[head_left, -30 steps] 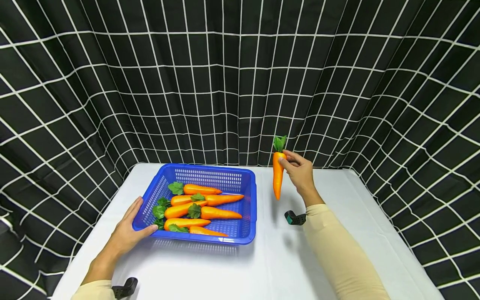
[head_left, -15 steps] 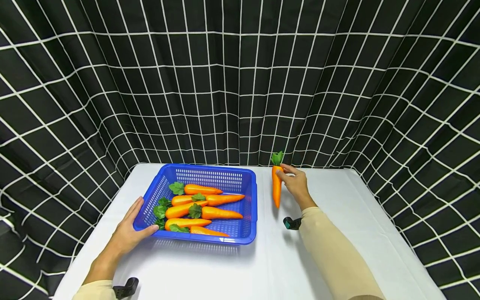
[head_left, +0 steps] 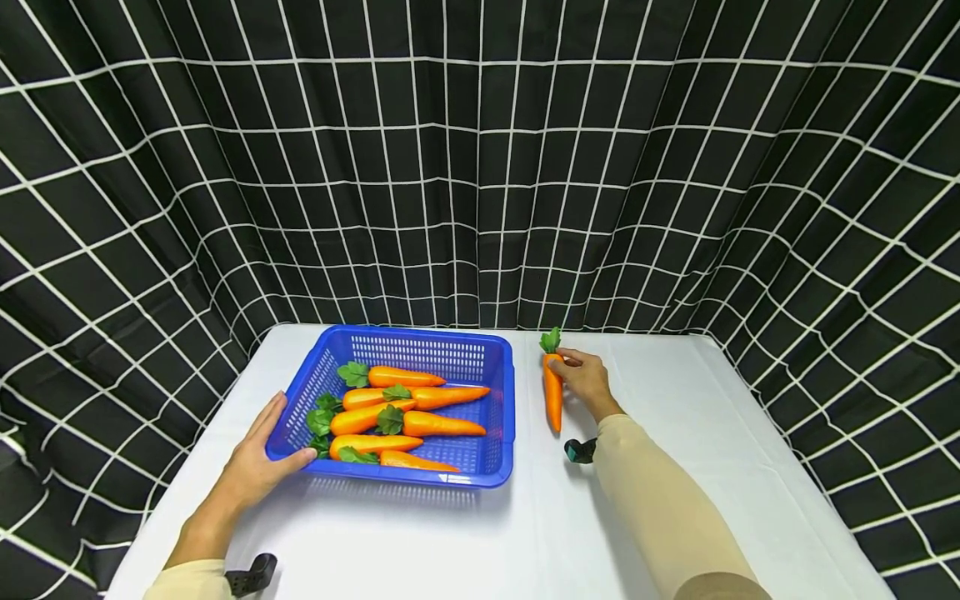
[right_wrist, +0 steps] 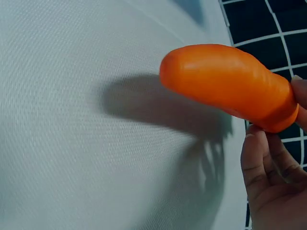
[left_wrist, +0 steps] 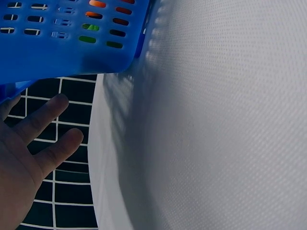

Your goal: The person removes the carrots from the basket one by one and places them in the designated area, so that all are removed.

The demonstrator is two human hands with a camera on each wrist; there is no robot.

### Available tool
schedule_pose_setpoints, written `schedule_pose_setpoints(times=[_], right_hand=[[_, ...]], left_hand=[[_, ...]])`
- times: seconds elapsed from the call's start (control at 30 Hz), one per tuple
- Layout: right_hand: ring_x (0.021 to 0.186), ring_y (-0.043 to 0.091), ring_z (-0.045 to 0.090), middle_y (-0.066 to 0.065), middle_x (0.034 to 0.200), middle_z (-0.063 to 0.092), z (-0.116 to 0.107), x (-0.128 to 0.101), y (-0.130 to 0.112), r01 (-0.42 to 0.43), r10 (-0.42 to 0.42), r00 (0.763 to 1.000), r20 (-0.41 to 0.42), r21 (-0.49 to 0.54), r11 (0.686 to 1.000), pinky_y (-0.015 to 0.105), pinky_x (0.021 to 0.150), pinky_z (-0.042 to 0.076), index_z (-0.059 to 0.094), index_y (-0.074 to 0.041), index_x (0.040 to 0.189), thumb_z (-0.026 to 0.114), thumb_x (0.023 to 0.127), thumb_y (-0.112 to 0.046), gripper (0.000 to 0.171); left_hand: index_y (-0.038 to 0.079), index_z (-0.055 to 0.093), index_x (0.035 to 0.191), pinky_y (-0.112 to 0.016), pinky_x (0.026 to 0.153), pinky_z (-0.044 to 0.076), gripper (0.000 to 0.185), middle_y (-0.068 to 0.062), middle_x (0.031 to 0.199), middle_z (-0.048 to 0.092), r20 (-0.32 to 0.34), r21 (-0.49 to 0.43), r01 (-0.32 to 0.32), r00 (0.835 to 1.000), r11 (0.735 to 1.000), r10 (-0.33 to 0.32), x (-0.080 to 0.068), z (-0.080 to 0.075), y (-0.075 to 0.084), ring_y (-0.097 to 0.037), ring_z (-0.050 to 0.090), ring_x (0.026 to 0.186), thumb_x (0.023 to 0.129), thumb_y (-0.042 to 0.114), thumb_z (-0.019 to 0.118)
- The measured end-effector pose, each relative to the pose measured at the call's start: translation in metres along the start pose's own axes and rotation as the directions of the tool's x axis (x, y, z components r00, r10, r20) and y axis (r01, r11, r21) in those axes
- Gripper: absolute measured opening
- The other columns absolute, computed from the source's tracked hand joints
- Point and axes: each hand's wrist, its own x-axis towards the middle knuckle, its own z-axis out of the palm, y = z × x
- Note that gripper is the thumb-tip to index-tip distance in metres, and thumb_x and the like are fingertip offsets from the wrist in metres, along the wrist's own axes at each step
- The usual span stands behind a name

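My right hand [head_left: 588, 380] pinches an orange carrot [head_left: 553, 398] near its top, with green leaves sticking up above the fingers. The carrot's tip points down toward me, low over the table; in the right wrist view its shadow falls on the cloth beside it. A blue plastic basket [head_left: 509, 408] stands to the left. Several carrots [head_left: 442, 426] with leafy tops lie inside it. At the basket's near left corner is my left hand [head_left: 251, 468], thumb on the rim and fingers straight along the outer side. The left wrist view shows those fingers [left_wrist: 64, 146] spread beside the basket wall.
A white cloth [head_left: 420, 550] covers the table. Black curtains [head_left: 480, 167] with a white grid hang behind it and on both sides. Small black wrist cameras [head_left: 581, 451] sit on both arms.
My right hand has lowered the carrot toward the table, and slightly left. My left hand and the basket have stayed in place.
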Motion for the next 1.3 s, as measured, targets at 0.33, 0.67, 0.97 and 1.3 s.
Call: schedule_pose_setpoints(times=[0.33,0.67,0.97,1.3], right_hand=[[0.072,0.018,0.064,0.02,0.11,0.066,0.008,-0.005,0.011,-0.073,0.073,0.997,0.014,-0.002,0.997,0.024,0.059,0.054,0.068,-0.008,0.122,0.074,0.086,-0.027,0.041],[0.083,0.024,0.063,0.018,0.111,0.067,0.011,-0.011,0.015,-0.09,0.092,0.995,0.028,-0.068,0.994,0.025,0.061,0.048,0.067,-0.009,0.123,0.072,0.087,-0.031,0.042],[0.078,0.022,0.062,0.019,0.111,0.066,0.009,-0.011,0.014,-0.09,0.093,0.994,0.05,-0.07,0.993,0.024,0.059,0.048,0.064,-0.01,0.127,0.07,0.088,-0.031,0.045],[0.069,0.018,0.063,0.019,0.113,0.064,0.004,-0.01,0.009,-0.096,0.096,0.993,0.065,-0.006,0.995,0.024,0.056,0.051,0.058,-0.008,0.133,0.07,0.088,-0.032,0.052]], left_hand=[[0.0,0.019,0.153,-0.067,0.105,0.014,0.1,-0.02,0.157,0.013,0.0,-0.007,-0.013,1.0,1.0,0.013,-0.002,0.002,0.0,-0.045,0.012,0.141,0.078,0.026,0.08],[0.002,0.02,0.153,-0.067,0.105,0.015,0.099,-0.018,0.158,0.014,-0.002,-0.006,-0.015,1.0,1.0,0.015,-0.004,0.004,0.0,-0.044,0.013,0.141,0.078,0.027,0.08],[0.002,0.019,0.153,-0.068,0.105,0.015,0.099,-0.018,0.158,0.013,0.001,-0.001,-0.004,1.0,1.0,0.004,-0.003,0.004,-0.002,-0.045,0.014,0.14,0.079,0.028,0.079],[0.004,0.018,0.154,-0.068,0.104,0.015,0.099,-0.017,0.158,0.013,-0.005,0.0,0.003,1.0,1.0,-0.003,0.0,-0.001,0.001,-0.044,0.013,0.141,0.079,0.027,0.079]])
